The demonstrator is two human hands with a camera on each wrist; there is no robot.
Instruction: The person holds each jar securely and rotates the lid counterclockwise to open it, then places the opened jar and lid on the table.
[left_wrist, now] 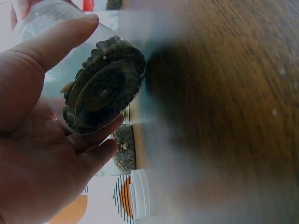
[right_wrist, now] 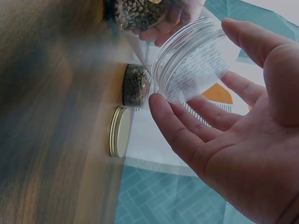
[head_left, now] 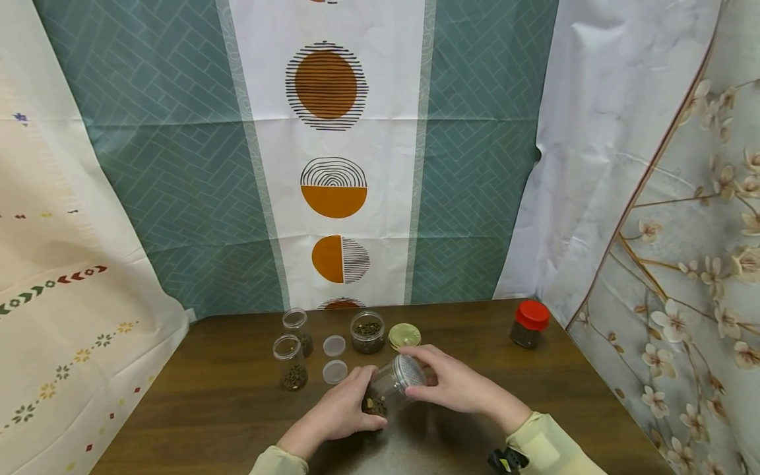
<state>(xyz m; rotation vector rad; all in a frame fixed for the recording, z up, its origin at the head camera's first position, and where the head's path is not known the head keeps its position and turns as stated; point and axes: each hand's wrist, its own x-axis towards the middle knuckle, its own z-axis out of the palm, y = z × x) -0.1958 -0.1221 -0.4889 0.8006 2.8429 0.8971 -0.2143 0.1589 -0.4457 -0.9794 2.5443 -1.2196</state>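
Note:
My left hand (head_left: 344,406) grips a clear jar (head_left: 384,389) round its lower body. Small dark brown seeds or beans, with a few paler bits, have gathered at the jar's base (left_wrist: 105,86). The jar leans, its mouth end tipped up to the right, close over the table. At that end, my right hand (head_left: 454,386) holds a clear ridged lid (right_wrist: 196,65) with fine print across its face. The thumb and index finger span the lid's edge from opposite sides in the right wrist view. The lid sits against the jar's mouth.
Two slim clear jars (head_left: 290,366) with dark contents stand at the left, beside two clear discs (head_left: 335,371). Behind the hands are a wide clear jar (head_left: 367,338) of beans and a gold lid (head_left: 406,335). A red-topped jar (head_left: 530,323) stands at far right.

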